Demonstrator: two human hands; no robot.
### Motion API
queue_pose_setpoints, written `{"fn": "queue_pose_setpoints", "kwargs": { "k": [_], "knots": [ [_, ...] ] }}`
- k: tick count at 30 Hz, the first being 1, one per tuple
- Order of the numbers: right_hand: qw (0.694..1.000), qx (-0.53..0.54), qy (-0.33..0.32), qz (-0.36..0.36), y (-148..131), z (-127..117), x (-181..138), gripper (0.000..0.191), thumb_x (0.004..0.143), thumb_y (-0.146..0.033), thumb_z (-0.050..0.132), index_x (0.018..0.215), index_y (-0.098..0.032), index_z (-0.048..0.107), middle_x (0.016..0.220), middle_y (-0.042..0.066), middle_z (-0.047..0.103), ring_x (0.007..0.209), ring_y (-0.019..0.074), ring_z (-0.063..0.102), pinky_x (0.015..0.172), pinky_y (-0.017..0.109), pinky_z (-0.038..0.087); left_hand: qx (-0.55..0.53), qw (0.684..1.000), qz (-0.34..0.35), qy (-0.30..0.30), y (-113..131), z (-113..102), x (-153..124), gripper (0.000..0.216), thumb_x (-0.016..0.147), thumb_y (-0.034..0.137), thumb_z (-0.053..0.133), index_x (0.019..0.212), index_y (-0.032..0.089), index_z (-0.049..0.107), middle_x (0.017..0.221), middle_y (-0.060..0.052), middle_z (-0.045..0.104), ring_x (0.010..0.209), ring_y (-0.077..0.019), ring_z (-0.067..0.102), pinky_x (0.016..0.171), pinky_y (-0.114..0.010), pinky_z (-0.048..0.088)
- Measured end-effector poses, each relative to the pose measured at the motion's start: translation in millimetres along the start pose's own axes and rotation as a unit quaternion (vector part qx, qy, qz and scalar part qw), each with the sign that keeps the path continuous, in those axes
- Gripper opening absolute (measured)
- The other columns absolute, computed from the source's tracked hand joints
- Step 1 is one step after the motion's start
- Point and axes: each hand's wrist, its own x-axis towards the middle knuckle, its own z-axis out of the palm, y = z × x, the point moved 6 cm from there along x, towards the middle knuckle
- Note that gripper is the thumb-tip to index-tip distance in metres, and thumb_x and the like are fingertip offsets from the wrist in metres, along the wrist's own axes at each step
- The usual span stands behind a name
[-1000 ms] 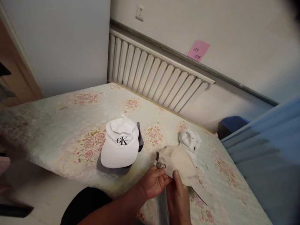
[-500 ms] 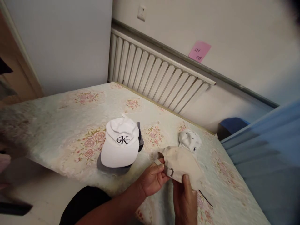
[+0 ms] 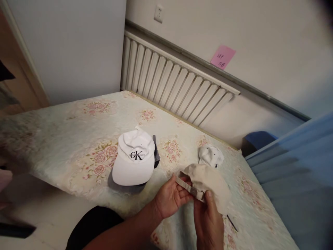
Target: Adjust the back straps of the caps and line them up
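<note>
In the head view, the left hand (image 3: 170, 199) pinches the end of the strap (image 3: 185, 185) at the back of the beige cap (image 3: 212, 182), thumb on top and fingers curled beneath. The right hand (image 3: 209, 220) grips the cap's lower edge, its thumb beside the buckle (image 3: 202, 195). The beige cap is held above the near right part of the floral cloth (image 3: 125, 116), its crown turned away from the hands; the strap runs slantwise between the two thumbs.

To the left, well apart from the hands, a white cap (image 3: 136, 166) with dark letters lies on the cloth, brim toward the person. Something dark (image 3: 156, 161) shows from behind its right side; what it is cannot be told. A smaller white cap (image 3: 210, 155) lies just beyond the beige one.

Past the cloth stands a radiator (image 3: 166, 76), with a pink note (image 3: 223, 57) and a socket (image 3: 158, 14) on the wall above. A blue curtain (image 3: 299, 170) hangs at the right.
</note>
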Motion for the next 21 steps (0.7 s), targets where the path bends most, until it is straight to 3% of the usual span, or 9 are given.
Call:
{"fn": "queue_pose_setpoints", "kwargs": {
  "k": [3, 8, 12, 15, 21],
  "knots": [
    [0.999, 0.033, 0.024, 0.013, -4, -3, -2, 0.045, 0.082, -0.033, 0.057, 0.126, -0.025, 0.051, 0.127, -0.002, 0.058, 0.121, 0.0150, 0.048, 0.103, 0.029, 0.039, 0.000, 1.000, -0.006, -0.016, 1, 5, 0, 0.054, 0.086, 0.053, 0.043, 0.116, 0.010, 0.056, 0.104, -0.014, 0.067, 0.095, -0.0241, 0.063, 0.086, -0.037, 0.044],
    [0.998, 0.050, 0.021, 0.035, -13, -10, -4, 0.045, 0.078, -0.032, 0.063, 0.122, -0.022, 0.055, 0.120, 0.001, 0.063, 0.112, 0.0171, 0.056, 0.097, 0.030, 0.046, -0.040, 0.998, 0.006, -0.054, 11, 18, 0, 0.045, 0.090, 0.045, 0.040, 0.113, 0.011, 0.058, 0.108, -0.011, 0.066, 0.105, -0.0235, 0.058, 0.093, -0.036, 0.041],
    [0.998, 0.055, -0.014, 0.041, -20, -12, -1, 0.048, 0.076, -0.031, 0.066, 0.122, -0.022, 0.055, 0.115, 0.003, 0.066, 0.107, 0.0195, 0.060, 0.093, 0.035, 0.050, -0.032, 0.998, 0.056, 0.000, 35, 15, 0, 0.029, 0.091, 0.027, 0.042, 0.104, 0.010, 0.063, 0.090, -0.008, 0.071, 0.084, -0.0169, 0.066, 0.094, -0.035, 0.042],
    [0.995, 0.082, -0.019, 0.049, -21, -11, 3, 0.048, 0.076, -0.026, 0.066, 0.122, -0.022, 0.054, 0.114, 0.002, 0.066, 0.107, 0.0182, 0.059, 0.092, 0.033, 0.051, -0.023, 0.995, 0.086, 0.041, 50, 14, -4, 0.025, 0.090, 0.017, 0.041, 0.098, 0.010, 0.064, 0.087, -0.007, 0.072, 0.078, -0.0156, 0.067, 0.094, -0.039, 0.043],
    [0.976, 0.196, -0.046, 0.081, -23, 2, 7, 0.047, 0.079, -0.014, 0.058, 0.124, -0.023, 0.051, 0.115, 0.003, 0.065, 0.110, 0.0171, 0.058, 0.086, 0.031, 0.055, -0.017, 0.996, 0.085, 0.029, 51, 16, -10, 0.028, 0.091, 0.015, 0.038, 0.098, 0.010, 0.064, 0.088, -0.007, 0.073, 0.079, -0.0150, 0.068, 0.097, -0.041, 0.043]
  ]
}}
